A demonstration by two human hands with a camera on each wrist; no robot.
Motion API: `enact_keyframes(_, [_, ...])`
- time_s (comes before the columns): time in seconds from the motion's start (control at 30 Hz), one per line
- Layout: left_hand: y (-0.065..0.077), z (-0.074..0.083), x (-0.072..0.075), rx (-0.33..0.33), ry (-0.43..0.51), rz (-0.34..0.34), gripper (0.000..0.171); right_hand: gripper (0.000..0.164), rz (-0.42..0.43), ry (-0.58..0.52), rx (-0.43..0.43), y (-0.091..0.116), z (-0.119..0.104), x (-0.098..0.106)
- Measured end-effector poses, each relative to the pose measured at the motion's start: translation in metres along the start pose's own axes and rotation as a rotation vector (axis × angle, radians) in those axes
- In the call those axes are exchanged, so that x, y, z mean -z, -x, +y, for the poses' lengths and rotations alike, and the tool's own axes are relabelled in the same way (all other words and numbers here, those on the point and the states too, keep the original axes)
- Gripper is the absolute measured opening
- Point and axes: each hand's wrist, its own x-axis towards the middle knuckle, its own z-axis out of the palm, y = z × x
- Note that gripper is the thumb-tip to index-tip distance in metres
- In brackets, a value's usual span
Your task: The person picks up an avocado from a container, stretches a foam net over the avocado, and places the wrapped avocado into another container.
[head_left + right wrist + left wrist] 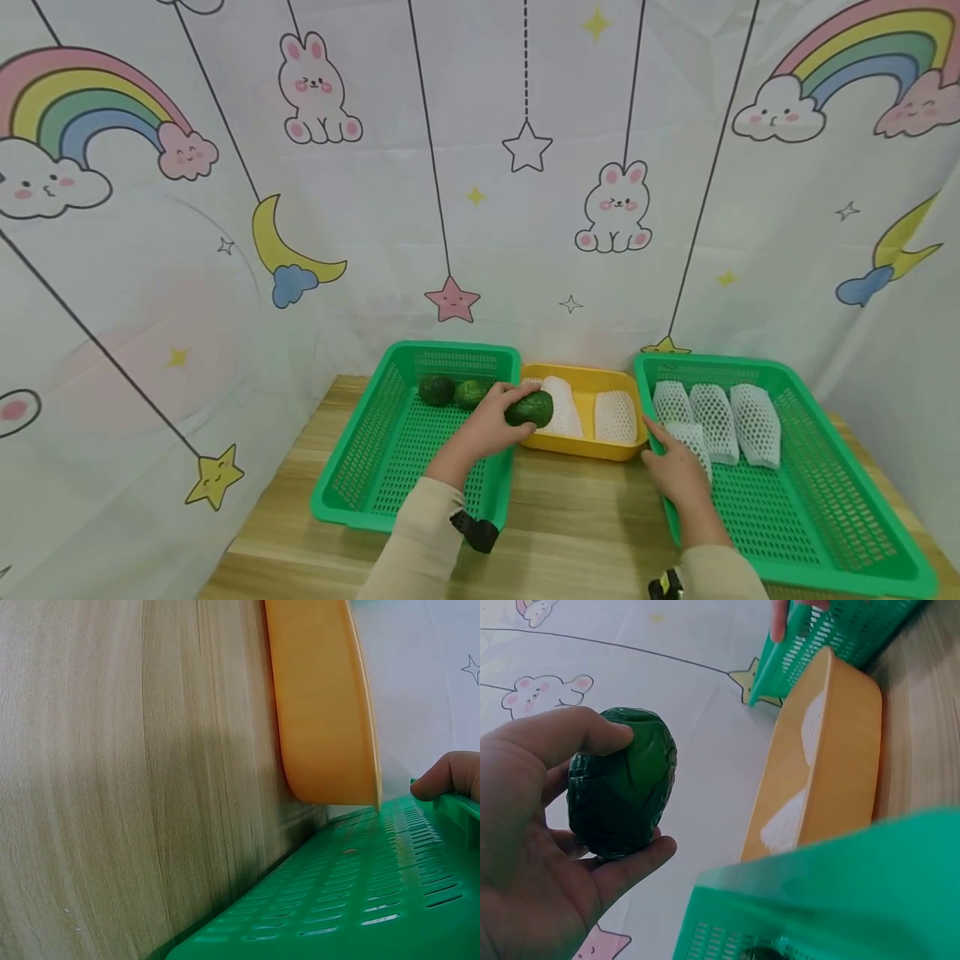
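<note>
Left hand (498, 421): clamped on 1 dark green avocado (531, 409), thumb on one side, fingers on the other. Avocado is held up in the air; in head view it overlaps the left end of the yellow bin (585, 447), just beside the right rim of the left green basket (420, 467).

Right hand (678, 471): digits on the left rim of the right green basket (817, 500). Can't tell if they close round the rim.

Layout: both baskets and bin stand on the wooden bench (577, 517), bin along its far edge between the baskets. Left basket has 2 more avocados (437, 390) side by side near its far edge. Bin has loose white nets (615, 417) at left and right ends. Right basket has 4 white mesh sleeves (714, 423): 3 in a row toward the far edge, 1 by the left wall, partly behind the right hand. Printed curtain (510, 250) behind.
</note>
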Motion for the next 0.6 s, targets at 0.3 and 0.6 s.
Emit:
enact_keyframes(0.3, [0.002,0.017,-0.034,-0.044,0.080,0.007,0.053,0.058,0.007,-0.003,-0.010,0.001,-0.001,0.002])
enact_keyframes(0.6, [0.007,0.012,-0.083,0.035,-0.029,0.048,0.051,0.058,0.005,-0.003,-0.023,0.003,-0.005,0.003])
